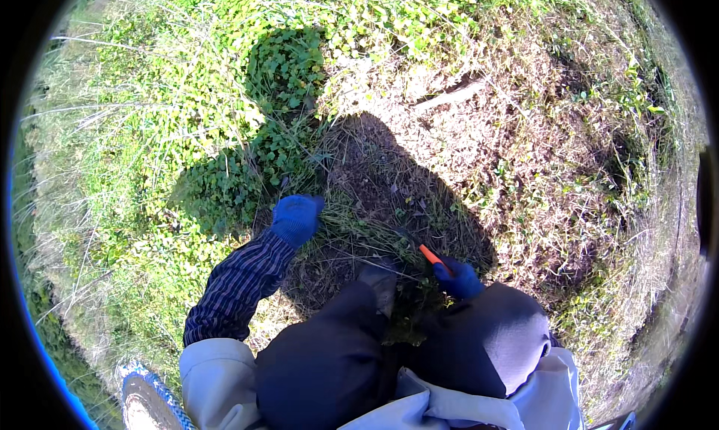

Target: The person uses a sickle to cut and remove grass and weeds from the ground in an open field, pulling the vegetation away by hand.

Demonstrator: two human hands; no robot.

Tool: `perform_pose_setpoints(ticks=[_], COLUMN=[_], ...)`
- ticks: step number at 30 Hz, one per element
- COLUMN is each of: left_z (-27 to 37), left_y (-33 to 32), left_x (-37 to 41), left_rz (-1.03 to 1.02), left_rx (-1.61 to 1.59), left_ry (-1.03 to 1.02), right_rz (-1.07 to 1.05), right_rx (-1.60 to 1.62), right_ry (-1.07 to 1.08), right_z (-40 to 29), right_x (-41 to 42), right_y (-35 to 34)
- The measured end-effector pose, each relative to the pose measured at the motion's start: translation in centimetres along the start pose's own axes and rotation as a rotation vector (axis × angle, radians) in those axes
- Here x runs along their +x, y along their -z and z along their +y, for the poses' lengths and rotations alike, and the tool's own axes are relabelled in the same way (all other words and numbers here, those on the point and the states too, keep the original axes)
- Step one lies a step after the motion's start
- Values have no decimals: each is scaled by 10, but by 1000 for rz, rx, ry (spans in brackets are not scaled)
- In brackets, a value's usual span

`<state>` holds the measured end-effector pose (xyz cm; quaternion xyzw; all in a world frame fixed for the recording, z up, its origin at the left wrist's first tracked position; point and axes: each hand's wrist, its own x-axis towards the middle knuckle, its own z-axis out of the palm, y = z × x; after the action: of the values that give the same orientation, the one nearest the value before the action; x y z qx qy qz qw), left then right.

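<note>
My left hand point(296, 217), in a blue knitted glove, is low over the weeds at the edge of the leafy patch. Its fingers are curled under and hidden, and loose grass stems point(359, 228) lie right beside it. In my blue-gloved right hand point(459, 281) is the orange handle point(432, 257) of a hand tool, held near my right knee. The tool's dark head points up and left into the shaded grass; its shape cannot be made out.
Green leafy ground cover point(213, 110) fills the left and top. Dry cut grass and bare soil point(449, 138) spread to the right, where a pale stick-like piece point(452, 97) lies. My dark-clad knees point(320, 362) and a boot point(379, 284) are close below. My shadow covers the middle.
</note>
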<state>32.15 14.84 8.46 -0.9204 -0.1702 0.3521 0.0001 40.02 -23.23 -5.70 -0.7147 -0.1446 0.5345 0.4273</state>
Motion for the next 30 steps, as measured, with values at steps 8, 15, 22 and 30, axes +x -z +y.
perform_pose_setpoints(ticks=[8, 15, 22, 30], left_z=[-37, -158, -75, -8], left_y=[-3, -115, -121, 55], left_x=[-41, -202, -255, -146], left_rz=[-67, -128, -463, 210], left_rx=[30, 0, -4, -188], left_ry=[74, 524, 445, 111], right_rz=[97, 117, -105, 94], right_rx=[413, -185, -393, -358], right_ry=[-31, 446, 399, 57], right_z=[-76, -139, -127, 17], right_x=[14, 87, 74, -56], right_y=[26, 27, 34, 129])
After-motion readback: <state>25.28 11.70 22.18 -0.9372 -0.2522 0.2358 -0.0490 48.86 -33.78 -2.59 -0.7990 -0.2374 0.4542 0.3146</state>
